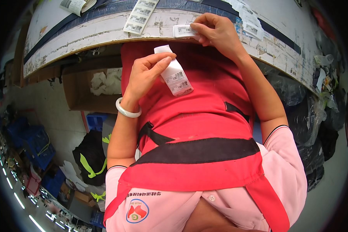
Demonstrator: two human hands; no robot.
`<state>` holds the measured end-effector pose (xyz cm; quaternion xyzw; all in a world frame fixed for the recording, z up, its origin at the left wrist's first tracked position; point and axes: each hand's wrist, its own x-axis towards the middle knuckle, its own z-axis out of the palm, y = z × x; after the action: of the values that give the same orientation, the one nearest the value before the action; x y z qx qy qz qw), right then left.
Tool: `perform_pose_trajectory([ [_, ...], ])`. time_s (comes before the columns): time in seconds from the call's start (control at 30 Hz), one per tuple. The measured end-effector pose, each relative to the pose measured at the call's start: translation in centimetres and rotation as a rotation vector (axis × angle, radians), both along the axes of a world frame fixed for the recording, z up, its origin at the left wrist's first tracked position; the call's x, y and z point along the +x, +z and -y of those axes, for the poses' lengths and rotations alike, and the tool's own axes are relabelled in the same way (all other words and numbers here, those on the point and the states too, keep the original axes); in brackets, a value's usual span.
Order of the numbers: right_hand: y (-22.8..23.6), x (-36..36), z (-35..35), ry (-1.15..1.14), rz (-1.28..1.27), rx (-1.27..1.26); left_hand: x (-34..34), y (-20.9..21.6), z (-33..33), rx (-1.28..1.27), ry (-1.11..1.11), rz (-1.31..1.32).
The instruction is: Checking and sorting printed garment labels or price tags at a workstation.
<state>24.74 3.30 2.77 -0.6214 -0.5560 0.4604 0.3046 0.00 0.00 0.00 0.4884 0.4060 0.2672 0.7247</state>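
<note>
Scuffed white work table (65, 48) is spanning the far side; red cloth apron (193, 120) is filling the near side. Right hand (220, 34) is working at the table's near edge, left hand (145, 71) is hovering nearer, over the apron. Printed white label strip (141, 17) is lying on the table, far left of the right hand. Left thumb and index are pinching a shorter white paper label strip (177, 81); right thumb and fingers are pinching the right end of a small flat white label stack (181, 30).

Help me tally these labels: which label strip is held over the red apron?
The strip pinched in the left hand; the other labels are up at the tabletop.
</note>
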Motion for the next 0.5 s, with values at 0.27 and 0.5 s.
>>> perform_pose_trajectory([
  [0.27,1.6,7.1,2.5,-0.201,-0.045,0.207,0.2,0.1,1.4,-0.083,0.167,0.112],
  [0.5,-1.7,14.8,3.2,-0.409,0.603,0.152,0.2,-0.7,1.2,-0.233,0.274,0.23],
])
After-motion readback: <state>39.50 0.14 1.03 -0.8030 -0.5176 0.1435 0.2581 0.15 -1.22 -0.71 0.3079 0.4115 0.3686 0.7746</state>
